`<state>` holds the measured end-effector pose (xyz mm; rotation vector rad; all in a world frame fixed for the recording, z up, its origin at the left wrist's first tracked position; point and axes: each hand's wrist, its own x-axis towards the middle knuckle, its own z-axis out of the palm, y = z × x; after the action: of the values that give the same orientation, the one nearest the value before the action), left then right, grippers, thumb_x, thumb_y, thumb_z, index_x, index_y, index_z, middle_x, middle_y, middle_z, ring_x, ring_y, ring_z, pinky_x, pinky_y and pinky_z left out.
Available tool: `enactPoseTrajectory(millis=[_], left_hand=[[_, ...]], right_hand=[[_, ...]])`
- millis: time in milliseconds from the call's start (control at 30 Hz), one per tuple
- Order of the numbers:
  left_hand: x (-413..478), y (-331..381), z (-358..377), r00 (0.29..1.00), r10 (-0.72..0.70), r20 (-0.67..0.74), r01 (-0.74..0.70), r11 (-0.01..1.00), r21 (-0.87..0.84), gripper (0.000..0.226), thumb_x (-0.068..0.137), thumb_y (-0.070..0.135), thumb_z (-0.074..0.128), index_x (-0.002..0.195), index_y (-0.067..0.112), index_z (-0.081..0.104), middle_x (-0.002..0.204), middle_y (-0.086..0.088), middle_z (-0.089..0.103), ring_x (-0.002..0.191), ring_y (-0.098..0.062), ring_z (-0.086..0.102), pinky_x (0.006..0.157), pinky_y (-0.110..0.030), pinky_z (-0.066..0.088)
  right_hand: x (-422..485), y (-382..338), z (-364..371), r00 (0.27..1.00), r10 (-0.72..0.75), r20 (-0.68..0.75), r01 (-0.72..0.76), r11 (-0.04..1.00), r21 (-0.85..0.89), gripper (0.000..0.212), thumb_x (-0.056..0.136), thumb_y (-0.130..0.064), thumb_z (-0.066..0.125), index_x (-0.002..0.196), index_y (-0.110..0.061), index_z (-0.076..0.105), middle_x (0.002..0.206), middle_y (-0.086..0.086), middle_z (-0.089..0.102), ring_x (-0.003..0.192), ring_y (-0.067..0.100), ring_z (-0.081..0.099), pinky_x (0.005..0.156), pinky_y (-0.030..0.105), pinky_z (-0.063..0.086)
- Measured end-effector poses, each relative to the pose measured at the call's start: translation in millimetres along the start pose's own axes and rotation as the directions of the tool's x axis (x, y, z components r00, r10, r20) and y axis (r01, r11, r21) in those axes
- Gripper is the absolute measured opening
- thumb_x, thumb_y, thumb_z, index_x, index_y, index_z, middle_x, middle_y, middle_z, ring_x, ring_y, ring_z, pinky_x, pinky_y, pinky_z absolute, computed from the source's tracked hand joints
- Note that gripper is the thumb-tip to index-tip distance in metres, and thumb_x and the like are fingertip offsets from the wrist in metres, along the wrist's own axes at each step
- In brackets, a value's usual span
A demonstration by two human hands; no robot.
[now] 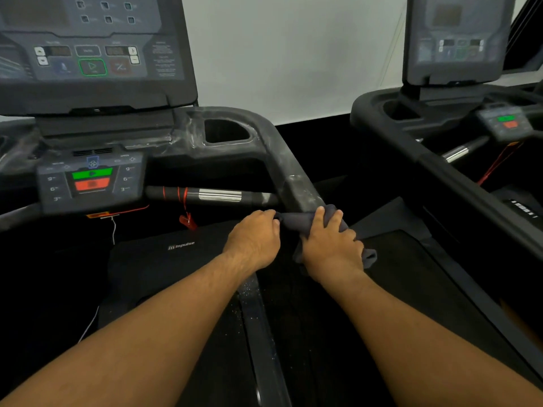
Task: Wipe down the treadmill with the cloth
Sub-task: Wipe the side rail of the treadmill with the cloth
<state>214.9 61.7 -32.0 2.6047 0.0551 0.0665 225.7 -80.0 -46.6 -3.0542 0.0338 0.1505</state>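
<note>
A black treadmill fills the left and middle of the view, and its dusty right handrail (289, 174) slopes down toward me. A dark grey cloth (299, 220) is wrapped over the lower part of that rail. My right hand (330, 245) grips the cloth around the rail, fingers curled over the top. Just to its left, my left hand (255, 237) pinches the cloth's left end. A loose tail of the cloth hangs out past my right wrist. The rail section under the cloth is hidden.
The console (91, 51) and the lower control panel (91, 179) stand at left, with a cup pocket (226, 130) at the rail's top. A cross bar (211, 195) carries a red safety clip (187, 220). A second treadmill (458, 118) stands close on the right.
</note>
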Motion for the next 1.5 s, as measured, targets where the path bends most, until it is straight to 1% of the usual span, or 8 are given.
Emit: enactPoseTrajectory(millis=[200, 367, 533, 733, 1100, 1233, 1367, 1500], left_hand=[[27, 9, 1, 0.999, -0.039, -0.014, 0.04, 0.998, 0.041, 0.028, 0.102, 0.027, 0.037, 0.119, 0.017, 0.058, 0.116, -0.002, 0.059, 0.09, -0.012, 0.05, 0.074, -0.029, 0.038], [28, 14, -5, 0.998, -0.062, -0.023, 0.064, 0.996, 0.061, 0.023, 0.101, 0.019, 0.042, 0.115, 0.016, 0.06, 0.108, -0.002, 0.059, 0.084, -0.012, 0.049, 0.068, -0.025, 0.037], [26, 10, -11, 0.995, -0.084, -0.061, 0.087, 0.994, 0.061, 0.024, 0.102, 0.021, 0.041, 0.117, 0.019, 0.059, 0.103, 0.001, 0.057, 0.084, -0.011, 0.046, 0.063, -0.021, 0.033], [42, 10, -7, 0.991, -0.124, -0.049, 0.128, 0.988, 0.084, 0.023, 0.1, 0.018, 0.042, 0.115, 0.018, 0.06, 0.104, -0.002, 0.061, 0.084, -0.013, 0.048, 0.067, -0.026, 0.035], [65, -20, -22, 0.988, -0.136, -0.076, 0.147, 0.975, 0.165, 0.022, 0.096, 0.014, 0.047, 0.117, 0.015, 0.055, 0.109, -0.005, 0.057, 0.096, -0.022, 0.056, 0.073, -0.033, 0.043], [71, -35, -27, 0.997, -0.073, -0.024, 0.077, 0.964, 0.256, 0.025, 0.091, 0.012, 0.055, 0.115, 0.016, 0.056, 0.111, -0.003, 0.059, 0.099, -0.022, 0.058, 0.083, -0.037, 0.05], [84, -43, -35, 1.0, -0.001, 0.02, -0.006, 0.942, 0.336, 0.026, 0.088, 0.018, 0.062, 0.114, 0.018, 0.058, 0.111, -0.002, 0.059, 0.099, -0.022, 0.058, 0.092, -0.04, 0.047], [106, -53, -38, 0.996, 0.028, 0.081, -0.063, 0.876, 0.478, 0.03, 0.084, 0.029, 0.067, 0.11, 0.019, 0.056, 0.111, -0.002, 0.059, 0.102, -0.023, 0.056, 0.095, -0.04, 0.042]], right_hand=[[29, 2, -10, 0.999, 0.025, -0.039, -0.015, 0.97, 0.244, 0.061, 0.1, -0.052, 0.024, 0.15, -0.017, 0.022, 0.142, 0.017, 0.04, 0.119, 0.038, 0.049, 0.091, 0.049, 0.043], [57, 12, -24, 0.99, 0.135, 0.04, -0.138, 0.875, 0.464, 0.051, 0.101, -0.048, 0.031, 0.122, -0.009, 0.056, 0.118, 0.017, 0.06, 0.104, 0.037, 0.058, 0.075, 0.037, 0.041], [26, 27, -12, 0.996, -0.09, -0.008, 0.088, 0.94, 0.329, 0.053, 0.101, -0.048, 0.028, 0.146, -0.019, 0.031, 0.147, 0.014, 0.038, 0.122, 0.036, 0.049, 0.092, 0.045, 0.043], [-11, 32, -9, 0.944, -0.316, 0.097, 0.321, 0.946, -0.04, 0.068, 0.102, -0.041, 0.034, 0.155, -0.018, -0.002, 0.162, 0.012, -0.01, 0.147, 0.039, -0.001, 0.12, 0.049, 0.009], [82, -20, -12, 0.964, -0.256, 0.072, 0.253, 0.967, 0.039, 0.084, 0.093, -0.04, 0.055, 0.155, -0.016, 0.003, 0.162, 0.014, -0.005, 0.146, 0.041, 0.004, 0.118, 0.053, 0.014], [111, -28, -17, 0.999, -0.026, -0.022, 0.032, 0.943, 0.331, 0.057, 0.101, -0.044, 0.033, 0.144, -0.006, 0.03, 0.146, 0.021, 0.035, 0.127, 0.043, 0.043, 0.097, 0.049, 0.04], [125, -30, -27, 0.982, 0.188, 0.014, -0.173, 0.866, 0.469, 0.051, 0.101, -0.047, 0.034, 0.12, -0.006, 0.057, 0.117, 0.019, 0.06, 0.105, 0.039, 0.059, 0.078, 0.038, 0.043], [108, -30, -18, 0.999, 0.032, -0.029, -0.02, 0.943, 0.332, 0.055, 0.1, -0.05, 0.029, 0.145, -0.017, 0.032, 0.145, 0.015, 0.041, 0.12, 0.04, 0.05, 0.096, 0.054, 0.044]])
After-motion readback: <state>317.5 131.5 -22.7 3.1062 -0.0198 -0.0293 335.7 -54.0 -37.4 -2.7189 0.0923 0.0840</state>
